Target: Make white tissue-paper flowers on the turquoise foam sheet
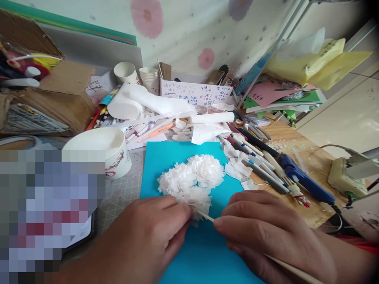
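Note:
Fluffy white tissue-paper flowers [206,169] sit in a cluster on a bright blue sheet of paper [183,148]. My left hand [156,223] is at the near edge of the cluster, its fingers pinched on the white tissue paper [197,201] there. A thin wooden stick [296,270] runs through my right hand [266,228], which is closed around it. The stick's tip meets the tissue paper right beside my left fingertips. What lies under those fingertips is hidden.
A white paper tub [117,154] stands at left, near a blurred-out device [79,236] on a grey cutting mat [118,205]. Paper scraps [238,167], several pens [266,173] and a blue glue gun [306,179] lie at right. Behind are rolled white paper [213,117] and paper cups [149,79].

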`<action>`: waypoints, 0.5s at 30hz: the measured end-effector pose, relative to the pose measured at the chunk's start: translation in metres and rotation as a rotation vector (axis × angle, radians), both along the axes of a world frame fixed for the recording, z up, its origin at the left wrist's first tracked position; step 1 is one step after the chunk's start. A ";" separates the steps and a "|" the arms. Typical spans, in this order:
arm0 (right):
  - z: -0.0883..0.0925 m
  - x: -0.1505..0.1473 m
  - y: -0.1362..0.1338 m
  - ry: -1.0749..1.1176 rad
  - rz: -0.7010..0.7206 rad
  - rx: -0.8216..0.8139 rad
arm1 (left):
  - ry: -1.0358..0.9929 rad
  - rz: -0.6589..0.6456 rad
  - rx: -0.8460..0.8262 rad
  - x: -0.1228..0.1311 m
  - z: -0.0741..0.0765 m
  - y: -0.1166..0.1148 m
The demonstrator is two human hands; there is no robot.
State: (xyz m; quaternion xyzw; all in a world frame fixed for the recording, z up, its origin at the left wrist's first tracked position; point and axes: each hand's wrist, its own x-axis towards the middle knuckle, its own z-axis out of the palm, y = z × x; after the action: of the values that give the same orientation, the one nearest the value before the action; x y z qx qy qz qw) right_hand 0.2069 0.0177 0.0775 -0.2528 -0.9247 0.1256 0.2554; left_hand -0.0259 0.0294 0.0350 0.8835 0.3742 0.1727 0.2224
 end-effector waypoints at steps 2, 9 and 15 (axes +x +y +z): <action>0.000 -0.003 0.003 -0.024 0.002 -0.002 | -0.003 -0.006 0.011 0.000 0.001 0.000; -0.006 -0.007 0.006 -0.022 0.040 -0.011 | 0.004 -0.001 0.028 0.001 0.005 0.000; -0.003 -0.004 0.004 -0.003 0.061 -0.002 | -0.072 0.091 0.030 -0.002 -0.003 -0.003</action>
State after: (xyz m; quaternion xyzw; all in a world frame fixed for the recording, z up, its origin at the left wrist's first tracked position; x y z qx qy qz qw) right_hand 0.2025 0.0218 0.0742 -0.2250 -0.9323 0.1338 0.2497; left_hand -0.0275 0.0267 0.0323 0.8620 0.4031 0.2198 0.2146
